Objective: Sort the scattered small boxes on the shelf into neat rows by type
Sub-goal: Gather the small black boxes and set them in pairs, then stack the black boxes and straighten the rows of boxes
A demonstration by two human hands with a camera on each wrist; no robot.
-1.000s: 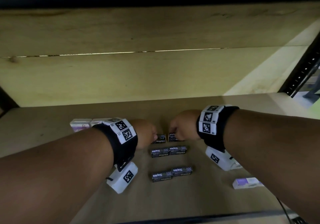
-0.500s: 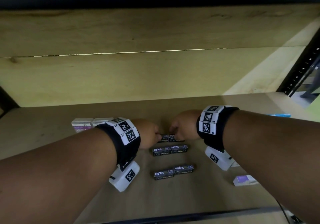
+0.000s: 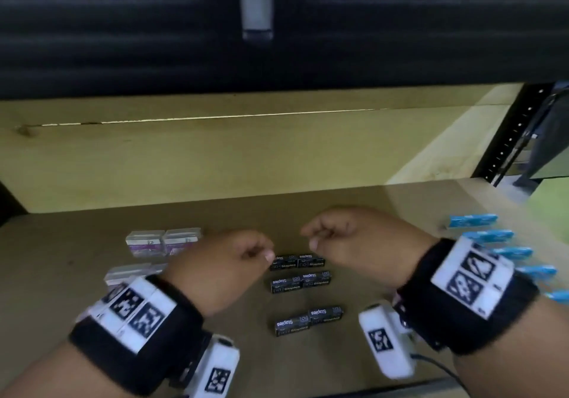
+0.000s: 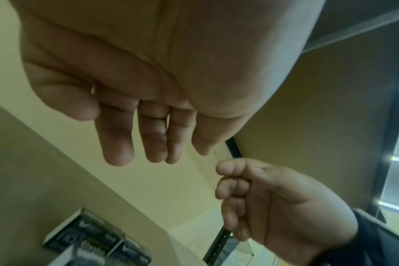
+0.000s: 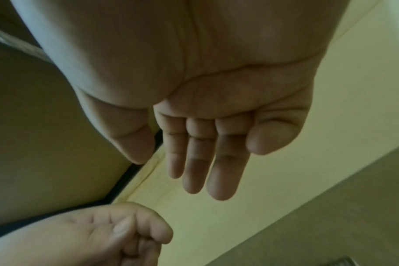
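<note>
Black Staples boxes lie on the shelf [image 3: 215, 320] in three pairs: back [image 3: 297, 261], middle [image 3: 300, 281], front [image 3: 308, 320]. My left hand [image 3: 246, 252] hovers just left of the back pair, loosely curled and holding nothing. My right hand [image 3: 326, 234] hangs above and right of that pair, also empty. In the left wrist view my left hand's fingers [image 4: 148, 140] hang relaxed over the Staples boxes [image 4: 91, 243], with the right hand [image 4: 262, 203] opposite. The right wrist view shows my right hand's fingers [image 5: 205, 162] relaxed and bare.
White and purple boxes stand at the left in two rows [image 3: 163, 240] [image 3: 132, 273]. Several blue boxes [image 3: 472, 220] run in a column along the right side. The wooden back wall [image 3: 215, 163] and a black upright [image 3: 508, 138] bound the shelf.
Both hands have let go of the back pair of Staples boxes, lifted and drawn slightly apart. The two boxes now lie side by side.
</note>
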